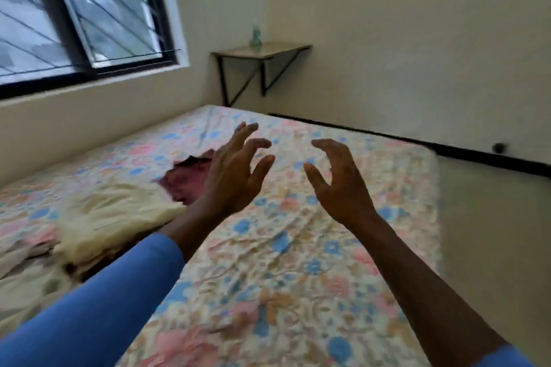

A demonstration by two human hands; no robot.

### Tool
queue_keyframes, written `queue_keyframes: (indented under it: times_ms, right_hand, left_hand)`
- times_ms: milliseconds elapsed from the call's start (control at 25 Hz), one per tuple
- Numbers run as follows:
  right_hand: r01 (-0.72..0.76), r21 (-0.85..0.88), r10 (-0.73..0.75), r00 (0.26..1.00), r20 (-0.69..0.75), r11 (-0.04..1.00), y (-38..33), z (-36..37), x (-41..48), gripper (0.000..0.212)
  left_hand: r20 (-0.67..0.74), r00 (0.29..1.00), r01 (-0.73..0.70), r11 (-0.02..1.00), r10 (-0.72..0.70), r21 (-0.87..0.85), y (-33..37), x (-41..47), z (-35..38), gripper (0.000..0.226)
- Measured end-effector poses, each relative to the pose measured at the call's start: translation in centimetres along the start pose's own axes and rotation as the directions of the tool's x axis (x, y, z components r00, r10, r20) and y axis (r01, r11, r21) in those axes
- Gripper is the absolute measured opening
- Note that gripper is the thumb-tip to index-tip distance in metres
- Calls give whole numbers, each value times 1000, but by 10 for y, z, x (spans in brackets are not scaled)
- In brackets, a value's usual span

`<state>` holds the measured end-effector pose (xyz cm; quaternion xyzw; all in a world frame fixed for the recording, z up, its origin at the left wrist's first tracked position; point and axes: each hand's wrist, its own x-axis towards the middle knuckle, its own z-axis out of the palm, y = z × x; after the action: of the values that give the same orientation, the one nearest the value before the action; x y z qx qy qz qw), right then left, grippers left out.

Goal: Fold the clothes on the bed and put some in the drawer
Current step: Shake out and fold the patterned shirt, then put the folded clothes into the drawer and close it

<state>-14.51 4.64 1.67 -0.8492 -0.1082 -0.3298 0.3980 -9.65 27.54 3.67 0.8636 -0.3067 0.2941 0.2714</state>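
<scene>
The bed point(298, 277) is being covered by a wrinkled floral sheet point(387, 176) in pink, blue and orange. A crumpled cream-yellow garment point(113, 217) and a dark maroon cloth point(185, 179) are being carried directly on it, just beside each other, toward the window side.

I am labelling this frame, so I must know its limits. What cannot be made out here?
Head view, the only one:
1. Maroon garment: partly behind the left hand; its kind is unclear.
2. Cream clothes: blurred, and the blue sleeve covers part.
3. Green item on the wall shelf: too small and blurred to name.
4. Drawer: nowhere in frame.
</scene>
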Motion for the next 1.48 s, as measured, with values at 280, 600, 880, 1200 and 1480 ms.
queue_keyframes:
  times_ms: [280, 600, 880, 1200, 1480]
  right_hand:
    - [-303, -292, 271, 951, -147, 907, -8, -396, 8, 61]
    - [-710, -360, 673, 698, -245, 606, 21, -560, -35, 56]
    - [-732, -667, 884, 395, -251, 138, 176, -663, -89, 75]
    - [-477, -859, 868, 330, -371, -186, 410, -791, -93, 99]
    - [-332, -935, 849, 450, -277, -129, 472, -823, -118, 102]
  left_hand:
    - [197, 978, -21, 978, 63, -208, 312, 199, 48, 40]
    - [569, 808, 109, 911, 152, -398, 477, 286, 105, 27]
    - [862, 448, 397, 811, 238, -430, 576, 276, 326, 25]
    - [976, -162, 923, 373, 144, 98, 736, 267, 615, 20]
    - [969, -245, 965, 89, -11, 245, 874, 247, 724, 36]
